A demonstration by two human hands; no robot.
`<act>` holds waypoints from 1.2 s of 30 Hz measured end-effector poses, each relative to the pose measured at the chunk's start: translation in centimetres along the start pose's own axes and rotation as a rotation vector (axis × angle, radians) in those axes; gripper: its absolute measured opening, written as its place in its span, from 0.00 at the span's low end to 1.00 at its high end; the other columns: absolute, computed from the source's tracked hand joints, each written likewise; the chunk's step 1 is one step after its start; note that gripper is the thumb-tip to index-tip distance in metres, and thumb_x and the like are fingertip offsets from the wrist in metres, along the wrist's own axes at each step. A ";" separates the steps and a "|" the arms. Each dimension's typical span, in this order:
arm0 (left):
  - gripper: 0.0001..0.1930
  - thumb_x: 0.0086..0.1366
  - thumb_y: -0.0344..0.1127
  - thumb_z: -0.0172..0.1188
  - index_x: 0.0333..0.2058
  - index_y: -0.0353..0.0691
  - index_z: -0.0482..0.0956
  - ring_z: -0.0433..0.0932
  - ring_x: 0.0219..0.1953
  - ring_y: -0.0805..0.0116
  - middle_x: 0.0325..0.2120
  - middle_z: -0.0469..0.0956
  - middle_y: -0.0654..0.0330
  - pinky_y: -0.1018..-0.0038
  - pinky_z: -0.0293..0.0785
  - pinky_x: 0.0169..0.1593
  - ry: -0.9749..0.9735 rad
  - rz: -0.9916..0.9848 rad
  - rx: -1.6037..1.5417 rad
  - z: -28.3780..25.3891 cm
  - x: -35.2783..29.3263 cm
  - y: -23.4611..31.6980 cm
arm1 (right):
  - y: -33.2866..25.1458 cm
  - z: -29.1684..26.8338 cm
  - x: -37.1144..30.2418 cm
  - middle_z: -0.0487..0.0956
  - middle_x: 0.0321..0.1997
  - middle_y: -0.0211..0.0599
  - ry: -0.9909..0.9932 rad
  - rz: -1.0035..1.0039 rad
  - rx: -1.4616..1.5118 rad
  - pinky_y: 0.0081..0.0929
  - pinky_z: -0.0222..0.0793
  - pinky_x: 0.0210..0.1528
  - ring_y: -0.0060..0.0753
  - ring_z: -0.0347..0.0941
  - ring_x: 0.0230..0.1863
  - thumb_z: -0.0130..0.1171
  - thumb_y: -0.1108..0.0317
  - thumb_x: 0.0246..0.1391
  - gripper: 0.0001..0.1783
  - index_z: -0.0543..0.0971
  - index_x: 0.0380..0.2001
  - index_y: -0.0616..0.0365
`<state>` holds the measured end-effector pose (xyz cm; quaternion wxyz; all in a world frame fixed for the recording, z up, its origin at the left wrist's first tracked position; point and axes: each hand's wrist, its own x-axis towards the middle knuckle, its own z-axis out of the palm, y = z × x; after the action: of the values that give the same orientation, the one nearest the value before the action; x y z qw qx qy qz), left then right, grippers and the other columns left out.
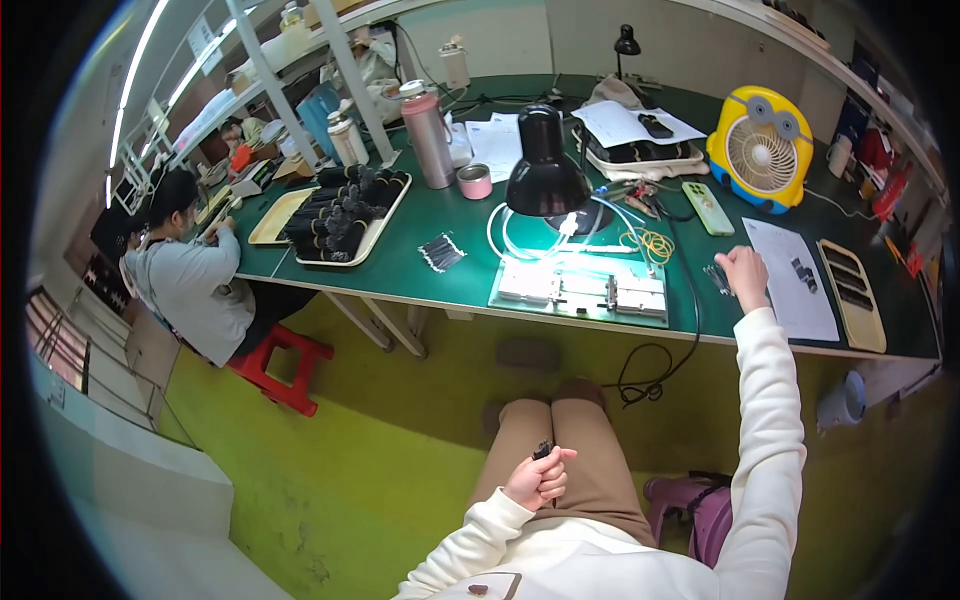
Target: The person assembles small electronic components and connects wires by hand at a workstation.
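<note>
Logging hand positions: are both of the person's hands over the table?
No, the right hand is, but the left hand is over the lap.

The black dome-shaped desk lamp (546, 175) pours hard white light down, glare bleaching the silver metal fixture (528, 284) just before it! Long white ceiling tubes (124, 103) burn at upper left, soft shadow darkens the yellow-green floor (340, 480) below the long green-topped table (400, 268), and straight edges bow toward a dark, round, softened rim.
</note>
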<state>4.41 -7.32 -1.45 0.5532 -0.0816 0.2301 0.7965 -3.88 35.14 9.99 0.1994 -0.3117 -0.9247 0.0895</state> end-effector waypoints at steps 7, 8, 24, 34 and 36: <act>0.14 0.64 0.40 0.36 0.35 0.37 0.67 0.51 0.13 0.78 0.10 0.50 0.70 0.83 0.53 0.18 0.012 -0.061 0.010 -0.7 1.2 -1.2 | -3.6 -2.2 -5.2 0.75 0.22 0.34 0.105 -0.027 1.097 0.16 0.63 0.26 0.21 0.69 0.23 0.52 0.73 0.44 0.05 0.75 0.22 0.63; 0.14 0.64 0.40 0.36 0.35 0.37 0.67 0.54 0.14 0.78 0.10 0.52 0.70 0.83 0.56 0.19 0.027 -0.053 0.013 -0.8 1.1 -1.2 | -6.6 -3.0 -8.7 0.73 0.21 0.34 -0.023 -0.182 1.148 0.15 0.61 0.24 0.18 0.65 0.22 0.51 0.74 0.44 0.04 0.74 0.25 0.61; 0.14 0.63 0.38 0.34 0.43 0.41 0.63 0.71 0.38 0.66 0.38 0.67 0.57 0.67 0.70 0.42 0.049 -0.135 -0.028 1.8 0.0 -1.4 | -11.3 0.9 -28.0 0.69 0.43 0.27 -0.328 -1.071 0.799 0.32 0.55 0.46 0.31 0.60 0.47 0.60 0.65 0.29 0.08 0.76 0.21 0.48; 0.14 0.64 0.39 0.34 0.44 0.42 0.62 0.71 0.37 0.69 0.39 0.67 0.58 0.72 0.71 0.39 0.094 -0.211 -0.033 1.3 0.4 -1.5 | -10.7 2.1 -28.7 0.69 0.43 0.29 -0.424 -0.875 0.948 0.31 0.55 0.45 0.32 0.60 0.48 0.60 0.67 0.30 0.08 0.76 0.21 0.49; 0.14 0.64 0.39 0.33 0.44 0.42 0.62 0.71 0.38 0.67 0.39 0.67 0.57 0.70 0.70 0.41 0.135 -0.198 -0.065 0.6 0.4 -1.2 | -10.6 2.5 -28.7 0.69 0.44 0.29 -0.449 -0.852 0.949 0.31 0.55 0.45 0.33 0.60 0.48 0.59 0.68 0.30 0.08 0.76 0.22 0.49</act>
<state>5.45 -6.39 -1.36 0.6096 -0.1753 0.2315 0.7376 10.13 9.09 1.85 0.1356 0.2277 -0.8464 0.4619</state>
